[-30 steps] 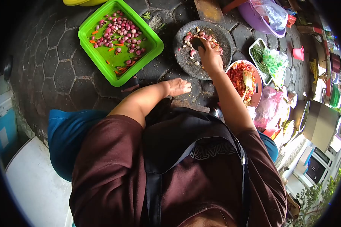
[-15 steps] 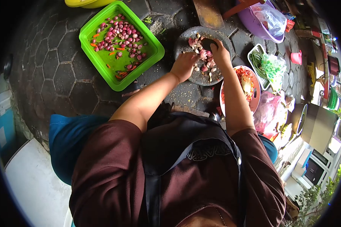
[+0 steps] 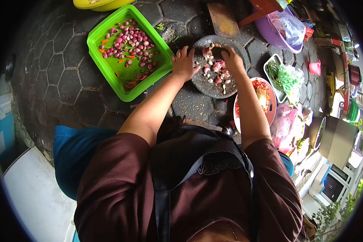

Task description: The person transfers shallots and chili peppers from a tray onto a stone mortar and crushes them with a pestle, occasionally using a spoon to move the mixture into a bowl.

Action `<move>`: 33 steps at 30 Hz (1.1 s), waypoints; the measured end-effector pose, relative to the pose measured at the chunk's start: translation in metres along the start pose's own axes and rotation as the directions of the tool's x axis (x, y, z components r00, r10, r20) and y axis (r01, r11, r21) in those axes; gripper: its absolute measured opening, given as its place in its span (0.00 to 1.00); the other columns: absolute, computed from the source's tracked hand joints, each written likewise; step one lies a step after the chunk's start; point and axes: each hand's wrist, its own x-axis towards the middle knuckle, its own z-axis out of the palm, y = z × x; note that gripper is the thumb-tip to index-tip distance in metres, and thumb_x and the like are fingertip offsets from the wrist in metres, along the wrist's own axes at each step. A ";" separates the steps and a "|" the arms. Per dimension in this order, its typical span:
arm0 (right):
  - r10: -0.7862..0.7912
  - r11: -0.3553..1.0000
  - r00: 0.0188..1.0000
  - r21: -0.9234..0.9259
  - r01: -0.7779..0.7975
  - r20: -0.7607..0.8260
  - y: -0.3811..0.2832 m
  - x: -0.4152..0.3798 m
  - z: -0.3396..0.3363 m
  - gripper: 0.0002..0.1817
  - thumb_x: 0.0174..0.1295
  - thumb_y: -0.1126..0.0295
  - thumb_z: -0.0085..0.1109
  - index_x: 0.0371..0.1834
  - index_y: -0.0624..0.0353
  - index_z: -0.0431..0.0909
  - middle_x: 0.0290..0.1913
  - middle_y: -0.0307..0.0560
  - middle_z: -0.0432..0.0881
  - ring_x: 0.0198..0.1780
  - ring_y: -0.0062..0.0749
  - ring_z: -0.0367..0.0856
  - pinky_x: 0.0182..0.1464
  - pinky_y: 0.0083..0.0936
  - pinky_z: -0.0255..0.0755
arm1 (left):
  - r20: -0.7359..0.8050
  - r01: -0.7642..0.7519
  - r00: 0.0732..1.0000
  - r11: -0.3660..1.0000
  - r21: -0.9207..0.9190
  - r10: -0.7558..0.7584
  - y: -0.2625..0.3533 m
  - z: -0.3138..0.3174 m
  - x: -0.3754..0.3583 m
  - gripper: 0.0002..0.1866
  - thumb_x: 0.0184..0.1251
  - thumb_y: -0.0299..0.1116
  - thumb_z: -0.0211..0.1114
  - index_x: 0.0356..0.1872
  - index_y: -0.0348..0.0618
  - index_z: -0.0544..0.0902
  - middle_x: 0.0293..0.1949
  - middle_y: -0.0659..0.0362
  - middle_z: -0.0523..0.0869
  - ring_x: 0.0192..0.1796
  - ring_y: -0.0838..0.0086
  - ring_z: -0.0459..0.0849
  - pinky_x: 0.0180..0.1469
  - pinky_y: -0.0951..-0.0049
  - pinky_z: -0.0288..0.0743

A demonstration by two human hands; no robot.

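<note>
A round grey stone mortar (image 3: 207,86) lies on the paved ground, with shallots and garlic cloves (image 3: 215,68) scattered in it. My left hand (image 3: 183,63) rests on the mortar's left rim, fingers spread. At the far side of the mortar my right hand (image 3: 232,58) is closed over a dark stone pestle, which the hand mostly hides.
A green tray (image 3: 109,68) of peeled shallots and chilli bits lies left of the mortar. A pink bowl of red chilli (image 3: 270,109) sits to the right, beside a white tray of green vegetables (image 3: 284,68). A purple basin (image 3: 270,24) and a wooden board (image 3: 224,18) lie beyond.
My left hand went from the ground near my body up to the mortar, then shifted to its left rim. My right hand stayed in the mortar, moving slightly right and farther.
</note>
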 end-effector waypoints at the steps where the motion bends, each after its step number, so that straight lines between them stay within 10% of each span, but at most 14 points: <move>1: -0.057 0.998 0.996 -0.027 0.055 -0.074 -0.004 0.004 -0.004 0.23 0.62 0.52 0.47 0.58 0.49 0.69 0.44 0.62 0.79 0.46 0.57 0.78 0.49 0.40 0.71 | 0.009 0.019 1.000 0.999 0.026 -0.019 0.001 -0.003 -0.001 0.40 0.52 0.51 0.67 0.65 0.51 0.62 0.67 0.55 0.56 0.67 0.57 0.57 0.63 0.45 0.52; 7: 0.161 0.962 0.987 -0.227 -0.153 0.017 -0.021 0.017 0.029 0.24 0.62 0.52 0.45 0.60 0.42 0.64 0.42 0.61 0.80 0.47 0.54 0.79 0.46 0.46 0.72 | 0.018 0.011 1.000 1.000 -0.009 -0.011 0.001 -0.004 0.005 0.41 0.51 0.53 0.67 0.65 0.50 0.62 0.67 0.55 0.57 0.67 0.57 0.57 0.64 0.45 0.50; 11: -0.050 0.997 0.994 -0.057 0.056 0.102 0.011 0.048 0.007 0.25 0.61 0.50 0.44 0.59 0.47 0.67 0.45 0.62 0.79 0.50 0.56 0.76 0.52 0.42 0.69 | 0.005 0.017 1.000 1.000 0.006 -0.017 0.005 -0.002 0.006 0.41 0.51 0.54 0.66 0.65 0.52 0.61 0.67 0.55 0.57 0.66 0.56 0.57 0.63 0.44 0.51; 19: 0.015 0.975 1.000 -0.222 -0.014 0.006 -0.010 -0.042 0.040 0.24 0.62 0.54 0.47 0.62 0.44 0.63 0.40 0.67 0.79 0.44 0.59 0.79 0.47 0.47 0.71 | 0.011 0.067 0.998 0.997 -0.033 -0.067 0.001 -0.008 0.007 0.36 0.54 0.46 0.66 0.64 0.50 0.63 0.67 0.56 0.57 0.67 0.58 0.57 0.64 0.43 0.51; 23: 0.042 0.994 0.972 0.089 -0.064 0.231 0.019 -0.001 0.010 0.25 0.61 0.54 0.47 0.60 0.48 0.67 0.47 0.60 0.79 0.51 0.55 0.76 0.52 0.41 0.69 | -0.018 0.090 0.996 0.994 -0.057 -0.091 -0.008 -0.026 0.015 0.34 0.54 0.44 0.65 0.64 0.53 0.64 0.67 0.57 0.57 0.67 0.58 0.58 0.64 0.44 0.52; 25: -0.151 0.988 0.988 -0.016 0.151 0.029 0.024 0.006 0.001 0.22 0.62 0.56 0.48 0.58 0.50 0.69 0.46 0.60 0.79 0.49 0.53 0.78 0.50 0.40 0.70 | -0.164 0.072 0.983 0.994 -0.087 -0.085 -0.032 -0.038 0.025 0.27 0.55 0.42 0.64 0.58 0.53 0.72 0.63 0.55 0.65 0.63 0.57 0.65 0.62 0.52 0.60; 33: 0.095 0.963 0.992 -0.261 -0.072 0.079 0.003 0.006 0.029 0.26 0.61 0.53 0.45 0.64 0.40 0.60 0.44 0.66 0.78 0.47 0.58 0.78 0.49 0.47 0.71 | 0.304 0.418 0.869 0.908 -0.033 -0.390 -0.174 -0.085 0.018 0.11 0.53 0.36 0.65 0.39 0.52 0.83 0.41 0.56 0.84 0.44 0.66 0.82 0.49 0.68 0.74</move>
